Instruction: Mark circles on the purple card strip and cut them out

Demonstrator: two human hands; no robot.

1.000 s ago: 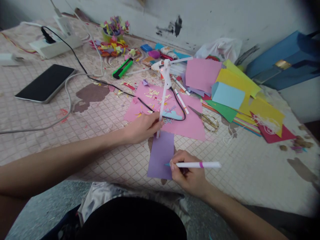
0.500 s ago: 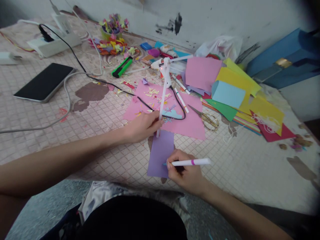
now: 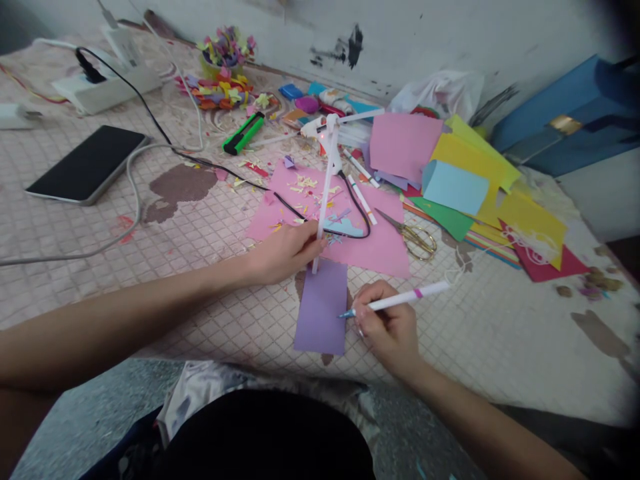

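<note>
Near the table's front edge a purple paper rectangle [image 3: 321, 320] lies flat. My left hand [image 3: 290, 252] pinches the lower part of a long white strip [image 3: 326, 190], whose bottom end is over the top of the purple paper. A second white strip [image 3: 363, 117] joins it at the upper end, at an angle. My right hand [image 3: 390, 323] grips a white felt-tip pen [image 3: 405, 300] with a purple band. Its teal tip is at the right side of the purple paper; whether it touches is hard to tell. A white glue gun [image 3: 336, 160] stands behind the long strip.
A pink sheet [image 3: 385, 250] with paper scraps, two more pens and gold-handled scissors [image 3: 417, 239] lies beyond my hands. Coloured papers [image 3: 455, 190] are stacked at right. A green cutter [image 3: 244, 133], a phone [image 3: 90, 163], a power strip [image 3: 105, 87] and cables occupy the left.
My right hand has moved right with the pen, off the purple paper's middle, so more of the paper shows. The pen is tilted up more. My left hand and the strip have stayed put.
</note>
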